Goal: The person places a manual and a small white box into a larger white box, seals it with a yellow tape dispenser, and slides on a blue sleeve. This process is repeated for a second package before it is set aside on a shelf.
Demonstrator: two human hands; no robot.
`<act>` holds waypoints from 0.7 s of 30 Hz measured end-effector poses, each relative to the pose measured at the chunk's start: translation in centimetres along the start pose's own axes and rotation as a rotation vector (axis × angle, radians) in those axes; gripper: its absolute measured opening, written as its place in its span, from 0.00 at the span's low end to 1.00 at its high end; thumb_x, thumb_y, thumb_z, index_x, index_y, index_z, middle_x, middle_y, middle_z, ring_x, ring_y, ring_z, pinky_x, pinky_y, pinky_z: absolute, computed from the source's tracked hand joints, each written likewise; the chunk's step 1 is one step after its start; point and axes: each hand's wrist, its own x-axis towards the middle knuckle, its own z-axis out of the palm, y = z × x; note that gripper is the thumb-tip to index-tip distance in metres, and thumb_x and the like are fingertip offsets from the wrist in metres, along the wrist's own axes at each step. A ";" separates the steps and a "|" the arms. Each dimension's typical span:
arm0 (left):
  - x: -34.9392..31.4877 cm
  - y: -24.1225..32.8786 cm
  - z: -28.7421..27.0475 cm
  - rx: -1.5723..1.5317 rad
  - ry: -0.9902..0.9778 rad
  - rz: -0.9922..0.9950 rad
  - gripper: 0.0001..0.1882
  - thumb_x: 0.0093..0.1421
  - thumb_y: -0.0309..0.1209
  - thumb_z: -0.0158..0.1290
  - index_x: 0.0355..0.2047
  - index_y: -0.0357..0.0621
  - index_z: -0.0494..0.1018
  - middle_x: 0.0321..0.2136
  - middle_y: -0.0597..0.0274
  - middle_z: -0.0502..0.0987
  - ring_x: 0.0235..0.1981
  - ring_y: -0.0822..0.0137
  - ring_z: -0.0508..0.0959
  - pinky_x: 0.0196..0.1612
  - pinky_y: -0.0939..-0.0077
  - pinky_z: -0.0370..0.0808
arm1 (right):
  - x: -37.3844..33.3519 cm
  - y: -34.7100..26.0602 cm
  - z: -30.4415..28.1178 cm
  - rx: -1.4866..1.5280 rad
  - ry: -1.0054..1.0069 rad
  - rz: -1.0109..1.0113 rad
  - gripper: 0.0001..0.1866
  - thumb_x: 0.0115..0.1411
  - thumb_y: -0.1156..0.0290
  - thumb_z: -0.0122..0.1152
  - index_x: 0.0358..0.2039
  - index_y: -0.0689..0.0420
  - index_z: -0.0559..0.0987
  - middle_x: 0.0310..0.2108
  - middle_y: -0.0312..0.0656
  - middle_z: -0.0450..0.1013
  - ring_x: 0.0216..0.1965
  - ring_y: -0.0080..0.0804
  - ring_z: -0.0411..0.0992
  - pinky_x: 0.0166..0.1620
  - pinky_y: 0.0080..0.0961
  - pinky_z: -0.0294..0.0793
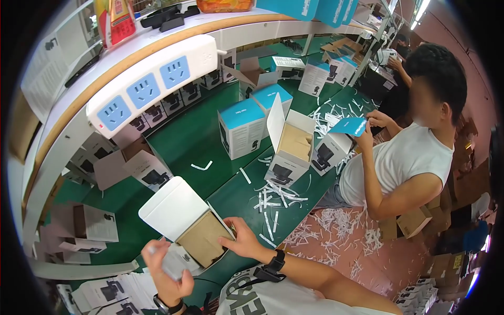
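An opened white box (176,207) stands before me on the green table, its lid tipped back. A brown cardboard insert (202,240) fills its inside. My right hand (244,239) grips the box's right wall, thumb over the rim and fingers outside. Near the box's front left corner is my left hand (167,270), slightly blurred, thumb and fingers apart. A pale printed panel (179,261) lies beside its fingers; whether they touch it I cannot tell.
Another open box (289,149) and blue-topped boxes (241,128) stand farther back. Paper strips (275,197) litter the green table (210,176). A white power strip (155,84) hangs from the shelf edge. At right, a person (394,163) handles a box with a blue flap (347,126).
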 end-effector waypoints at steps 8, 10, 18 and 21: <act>-3.2 -0.7 0.1 0.324 -0.090 -0.242 0.63 0.47 0.53 0.73 0.74 0.37 0.52 0.73 0.32 0.54 0.75 0.34 0.51 0.76 0.42 0.46 | -0.2 1.4 0.5 0.005 -0.005 -0.082 0.36 0.57 0.60 0.77 0.61 0.64 0.71 0.54 0.51 0.72 0.54 0.40 0.74 0.56 0.37 0.76; -7.0 -2.4 1.7 0.323 -0.098 -0.393 0.68 0.48 0.51 0.73 0.77 0.32 0.44 0.75 0.33 0.50 0.76 0.39 0.51 0.76 0.52 0.48 | -0.1 0.5 -0.8 -0.146 0.059 -0.185 0.35 0.58 0.63 0.78 0.60 0.66 0.72 0.50 0.51 0.75 0.50 0.37 0.77 0.54 0.34 0.77; -10.4 -4.6 8.4 -0.422 0.253 -0.931 0.44 0.65 0.29 0.60 0.75 0.31 0.50 0.67 0.45 0.66 0.65 0.58 0.68 0.68 0.65 0.64 | 0.5 0.4 -0.6 0.090 -0.064 -0.026 0.30 0.57 0.68 0.75 0.57 0.65 0.75 0.49 0.51 0.74 0.50 0.44 0.74 0.55 0.36 0.74; -10.5 -6.0 8.7 -0.342 0.274 -0.828 0.43 0.66 0.28 0.60 0.75 0.32 0.50 0.68 0.44 0.64 0.67 0.58 0.67 0.69 0.65 0.64 | -0.1 0.0 -0.5 0.005 -0.083 -0.088 0.30 0.57 0.67 0.75 0.57 0.65 0.75 0.49 0.51 0.74 0.50 0.44 0.74 0.55 0.37 0.74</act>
